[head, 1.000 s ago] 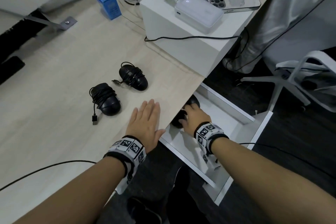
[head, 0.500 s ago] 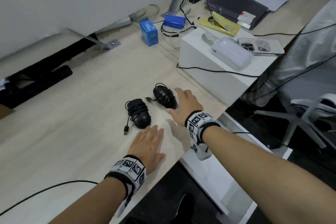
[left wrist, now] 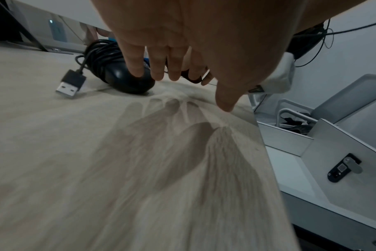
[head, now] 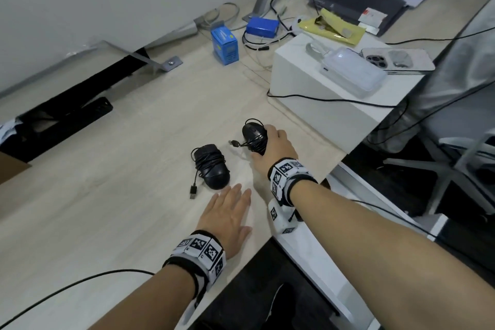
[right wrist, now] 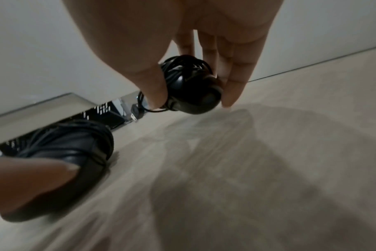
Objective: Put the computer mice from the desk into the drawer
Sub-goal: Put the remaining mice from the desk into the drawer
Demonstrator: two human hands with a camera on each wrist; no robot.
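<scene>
Plenty of bare desk (head: 88, 195) is left open toward 9 o'clock of the two mice. At 2 o'clock the way is blocked by the white box (head: 318, 104), with a black cable (head: 329, 100) draped across its front. The nearer mouse (head: 213, 167) is hemmed in at 5 o'clock by the flat left hand (head: 227, 218). A narrow lane is left between both mice, partly crossed by a loose USB plug (head: 235, 143). The drawer (left wrist: 290, 163) sits open past the desk edge at 4 o'clock.
</scene>
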